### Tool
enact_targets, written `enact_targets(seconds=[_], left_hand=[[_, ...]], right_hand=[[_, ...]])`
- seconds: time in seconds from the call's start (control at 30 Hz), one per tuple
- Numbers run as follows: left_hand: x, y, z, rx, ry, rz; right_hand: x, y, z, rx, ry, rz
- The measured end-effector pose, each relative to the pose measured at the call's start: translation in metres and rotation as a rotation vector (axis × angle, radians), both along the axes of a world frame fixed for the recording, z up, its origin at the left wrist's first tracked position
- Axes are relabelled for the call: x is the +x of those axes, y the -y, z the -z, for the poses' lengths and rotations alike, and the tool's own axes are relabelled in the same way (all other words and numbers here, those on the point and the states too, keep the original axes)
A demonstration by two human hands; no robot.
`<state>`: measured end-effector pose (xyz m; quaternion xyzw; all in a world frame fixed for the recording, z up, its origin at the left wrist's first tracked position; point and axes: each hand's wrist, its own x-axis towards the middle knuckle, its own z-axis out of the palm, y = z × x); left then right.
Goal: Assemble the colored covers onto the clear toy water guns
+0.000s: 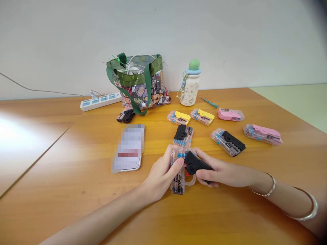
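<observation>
Black-and-clear toy gun gripped just above the wooden tabletop
Left hand and right hand curl closed around it; the label seems to read "SHOOTER GUN", though it's partly hidden.

The left hand and the right hand hold a clear plastic toy with a black top above the wooden tabletop. Six more clear toys with black, yellow and pink tops lie past it, near a see-through bag.
</observation>
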<state>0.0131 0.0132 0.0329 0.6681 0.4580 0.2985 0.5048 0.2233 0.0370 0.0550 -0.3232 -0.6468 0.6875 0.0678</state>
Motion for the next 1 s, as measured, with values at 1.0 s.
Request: enact_targets(seconds=[1.0], left_hand=[[0.002, -0.003, 0.009, 0.127, -0.045, -0.197]], right_hand=[[-0.018, 0.005, 0.019, 0.175, -0.335, 0.374]])
